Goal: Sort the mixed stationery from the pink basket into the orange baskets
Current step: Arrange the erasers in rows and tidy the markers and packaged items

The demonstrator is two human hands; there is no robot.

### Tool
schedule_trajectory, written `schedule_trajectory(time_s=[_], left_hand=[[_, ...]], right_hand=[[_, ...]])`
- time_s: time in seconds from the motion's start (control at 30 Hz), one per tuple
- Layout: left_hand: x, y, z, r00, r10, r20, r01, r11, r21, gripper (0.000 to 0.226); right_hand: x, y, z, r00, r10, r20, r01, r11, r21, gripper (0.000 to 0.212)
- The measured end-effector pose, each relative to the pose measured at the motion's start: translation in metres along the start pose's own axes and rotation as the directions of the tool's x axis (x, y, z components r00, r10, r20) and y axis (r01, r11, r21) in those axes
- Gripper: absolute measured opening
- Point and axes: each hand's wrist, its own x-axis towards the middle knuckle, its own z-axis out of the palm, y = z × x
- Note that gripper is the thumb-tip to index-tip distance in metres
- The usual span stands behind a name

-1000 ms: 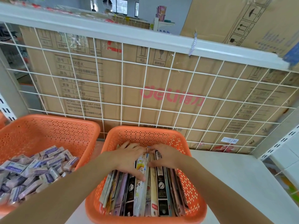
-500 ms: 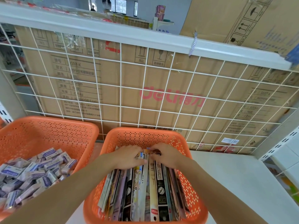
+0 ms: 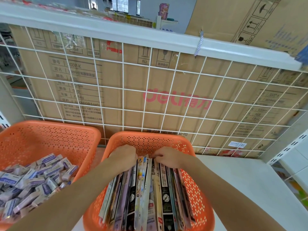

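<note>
Single head-worn wide-angle view, forward and downward, close above packet-filled orange basket [image 3: 150,141]

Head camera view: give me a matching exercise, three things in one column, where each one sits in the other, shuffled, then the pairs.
Things
1 small purple boxes
2 long flat packs
3 cardboard carton

Places
A behind the white wire grid
B in the left orange basket
C on edge in the right orange basket

Pairs: 1-B, 2-C, 3-A

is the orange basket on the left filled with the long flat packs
No, the left orange basket holds small purple-and-white boxes, while the long flat packs stand on edge in the other orange basket.
</note>
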Motion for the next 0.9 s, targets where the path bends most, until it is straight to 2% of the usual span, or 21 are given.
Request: schedule_trajectory(time_s=[0.13, 0.27, 0.47, 0.57, 0.63, 0.7, 0.77, 0.83, 0.9], left_hand=[[0.000, -0.001, 0.000, 0.999, -0.013, -0.035, 0.013, 1.000, -0.023, 0.025], [-0.002, 0.001, -0.001, 0.995, -0.031, -0.096, 0.030, 1.000, -0.009, 0.024], [-0.006, 0.006, -0.003, 1.000, 0.012, -0.014, -0.009, 0.978, 0.207, 0.032], [-0.005, 0.007, -0.005, 1.000, -0.002, -0.004, 0.003, 0.983, 0.185, 0.031], [-0.005, 0.007, -0.005, 1.000, -0.021, -0.014, 0.023, 0.989, 0.146, 0.032], [-0.003, 0.006, -0.004, 1.000, -0.010, -0.023, 0.012, 0.994, 0.104, 0.031], [-0.001, 0.004, -0.003, 0.997, 0.067, -0.043, -0.067, 0.998, 0.013, 0.029], [-0.001, 0.005, -0.003, 0.983, 0.185, -0.021, -0.186, 0.976, -0.112, 0.034], [-0.003, 0.010, -0.003, 0.958, 0.280, 0.064, -0.265, 0.947, -0.183, 0.040]], right_hand=[[-0.003, 0.000, -0.006, 0.987, -0.030, -0.160, 0.038, 0.998, 0.051, 0.034], [-0.001, -0.005, 0.002, 0.997, -0.054, -0.064, 0.057, 0.997, 0.056, 0.038], [0.003, -0.004, 0.006, 0.998, -0.049, -0.025, 0.053, 0.986, 0.159, 0.035], [0.003, -0.004, 0.004, 0.999, -0.040, -0.007, 0.040, 0.969, 0.246, 0.033], [0.004, -0.004, 0.003, 0.998, -0.050, -0.048, 0.061, 0.964, 0.258, 0.032], [0.006, 0.000, 0.003, 0.986, -0.032, -0.163, 0.063, 0.980, 0.190, 0.031], [0.007, 0.004, 0.002, 0.966, 0.003, -0.260, 0.008, 0.999, 0.042, 0.032], [0.007, 0.005, 0.002, 0.962, -0.002, -0.273, -0.020, 0.997, -0.077, 0.032], [0.007, 0.004, 0.003, 0.971, -0.019, -0.239, -0.001, 0.997, -0.081, 0.032]])
